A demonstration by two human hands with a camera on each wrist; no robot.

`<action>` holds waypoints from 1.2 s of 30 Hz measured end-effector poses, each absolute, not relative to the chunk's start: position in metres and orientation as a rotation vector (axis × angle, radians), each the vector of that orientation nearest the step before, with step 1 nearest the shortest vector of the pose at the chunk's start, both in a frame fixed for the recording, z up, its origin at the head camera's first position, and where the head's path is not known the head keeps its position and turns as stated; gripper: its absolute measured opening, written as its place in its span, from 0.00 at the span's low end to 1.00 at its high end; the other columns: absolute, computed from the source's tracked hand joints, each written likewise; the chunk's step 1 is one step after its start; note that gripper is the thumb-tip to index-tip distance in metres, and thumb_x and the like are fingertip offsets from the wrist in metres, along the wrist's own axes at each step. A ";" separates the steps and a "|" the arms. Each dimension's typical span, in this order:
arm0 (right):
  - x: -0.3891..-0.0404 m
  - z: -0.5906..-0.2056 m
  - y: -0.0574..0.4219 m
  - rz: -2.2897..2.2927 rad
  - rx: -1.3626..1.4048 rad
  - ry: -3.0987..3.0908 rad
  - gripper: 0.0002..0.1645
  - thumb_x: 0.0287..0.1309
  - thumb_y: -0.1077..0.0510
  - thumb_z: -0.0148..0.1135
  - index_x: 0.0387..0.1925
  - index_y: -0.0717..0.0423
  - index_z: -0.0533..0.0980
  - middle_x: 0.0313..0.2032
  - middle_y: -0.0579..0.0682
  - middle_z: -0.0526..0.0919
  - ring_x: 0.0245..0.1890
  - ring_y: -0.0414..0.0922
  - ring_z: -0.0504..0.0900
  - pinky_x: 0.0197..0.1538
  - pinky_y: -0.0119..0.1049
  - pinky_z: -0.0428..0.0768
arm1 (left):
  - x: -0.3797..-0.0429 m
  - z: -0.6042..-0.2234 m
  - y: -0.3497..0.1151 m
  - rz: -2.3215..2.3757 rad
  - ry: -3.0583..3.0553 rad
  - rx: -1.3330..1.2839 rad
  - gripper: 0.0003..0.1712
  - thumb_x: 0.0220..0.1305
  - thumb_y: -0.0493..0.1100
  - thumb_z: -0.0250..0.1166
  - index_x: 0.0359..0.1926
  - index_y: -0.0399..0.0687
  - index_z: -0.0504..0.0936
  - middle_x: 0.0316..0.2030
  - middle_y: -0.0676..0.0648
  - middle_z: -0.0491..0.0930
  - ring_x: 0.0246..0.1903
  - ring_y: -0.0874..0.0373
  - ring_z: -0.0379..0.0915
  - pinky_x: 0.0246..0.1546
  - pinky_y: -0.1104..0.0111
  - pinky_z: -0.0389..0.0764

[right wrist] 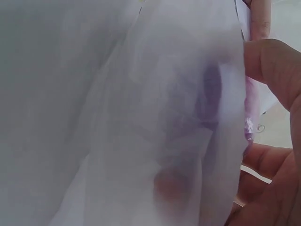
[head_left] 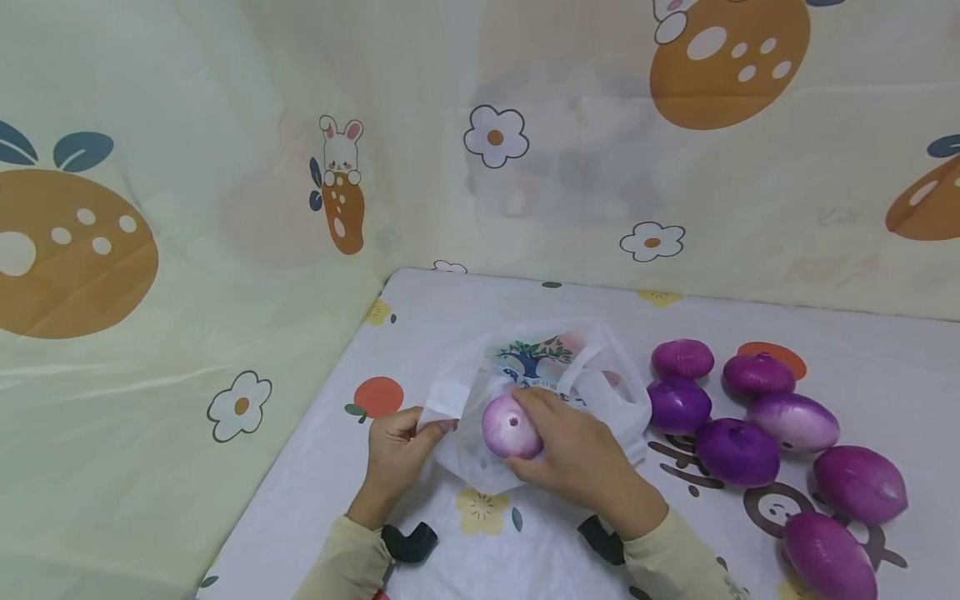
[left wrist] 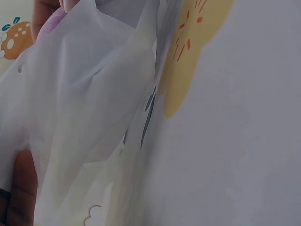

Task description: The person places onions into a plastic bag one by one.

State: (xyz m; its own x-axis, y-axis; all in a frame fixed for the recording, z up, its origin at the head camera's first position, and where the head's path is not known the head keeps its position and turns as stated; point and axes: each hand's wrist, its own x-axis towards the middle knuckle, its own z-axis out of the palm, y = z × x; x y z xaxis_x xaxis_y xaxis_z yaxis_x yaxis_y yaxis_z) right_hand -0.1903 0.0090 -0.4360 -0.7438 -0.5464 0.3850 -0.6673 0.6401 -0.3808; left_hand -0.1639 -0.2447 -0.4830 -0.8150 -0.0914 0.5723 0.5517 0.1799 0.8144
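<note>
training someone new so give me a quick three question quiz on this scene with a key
1. Multiple choice: which hand holds the pale purple onion? A) left B) right C) neither
2. True or false: the left hand pinches the edge of the white bag.
3. In the head view, how many other onions lie on the table, right of the bag?

Key:
1. B, the right hand
2. True
3. Seven
</note>
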 end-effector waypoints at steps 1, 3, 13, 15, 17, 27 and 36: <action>-0.190 -0.436 0.009 0.750 0.990 -2.630 0.48 0.46 0.45 0.80 0.68 0.58 0.74 0.59 0.55 0.83 0.48 0.51 0.87 0.46 0.48 0.86 | -0.164 -0.483 -0.245 -1.678 -1.958 -0.432 0.07 0.55 0.20 0.66 0.31 0.28 0.88 0.29 0.46 0.89 0.28 0.67 0.78 0.24 0.74 0.78; -0.189 -0.437 0.008 0.747 0.993 -2.637 0.49 0.46 0.45 0.80 0.68 0.59 0.74 0.59 0.55 0.83 0.49 0.51 0.87 0.47 0.47 0.86 | -0.164 -0.483 -0.245 -1.675 -1.954 -0.432 0.07 0.55 0.19 0.66 0.31 0.28 0.88 0.29 0.48 0.89 0.28 0.67 0.78 0.24 0.75 0.77; -0.188 -0.441 0.007 0.708 1.017 -2.638 0.47 0.45 0.44 0.81 0.66 0.58 0.75 0.59 0.56 0.83 0.52 0.52 0.86 0.47 0.48 0.86 | -0.165 -0.484 -0.245 -1.695 -1.937 -0.455 0.07 0.54 0.18 0.66 0.31 0.27 0.87 0.29 0.55 0.88 0.27 0.68 0.76 0.23 0.76 0.74; -0.187 -0.442 0.007 0.702 1.015 -2.642 0.47 0.45 0.44 0.81 0.65 0.58 0.75 0.59 0.56 0.83 0.53 0.53 0.86 0.47 0.49 0.86 | -0.165 -0.484 -0.245 -1.695 -1.937 -0.459 0.07 0.54 0.18 0.67 0.31 0.27 0.87 0.29 0.56 0.88 0.26 0.68 0.74 0.22 0.76 0.73; -0.187 -0.443 0.006 0.703 1.014 -2.653 0.46 0.45 0.45 0.81 0.64 0.58 0.75 0.59 0.57 0.83 0.52 0.54 0.86 0.47 0.50 0.86 | -0.165 -0.483 -0.245 -1.691 -1.942 -0.453 0.07 0.54 0.19 0.67 0.31 0.28 0.88 0.29 0.55 0.88 0.26 0.68 0.73 0.22 0.76 0.73; -0.185 -0.442 0.004 0.717 1.014 -2.736 0.44 0.46 0.46 0.82 0.64 0.55 0.75 0.58 0.54 0.82 0.53 0.51 0.85 0.50 0.49 0.85 | -0.164 -0.482 -0.244 -1.672 -1.948 -0.426 0.08 0.53 0.19 0.66 0.30 0.29 0.88 0.27 0.50 0.89 0.25 0.67 0.73 0.20 0.75 0.73; -0.184 -0.442 0.005 0.687 1.013 -2.753 0.47 0.47 0.46 0.82 0.67 0.56 0.74 0.60 0.56 0.81 0.56 0.54 0.84 0.52 0.51 0.84 | -0.163 -0.482 -0.244 -1.676 -1.971 -0.379 0.08 0.53 0.19 0.65 0.30 0.30 0.88 0.26 0.46 0.89 0.25 0.67 0.73 0.21 0.75 0.73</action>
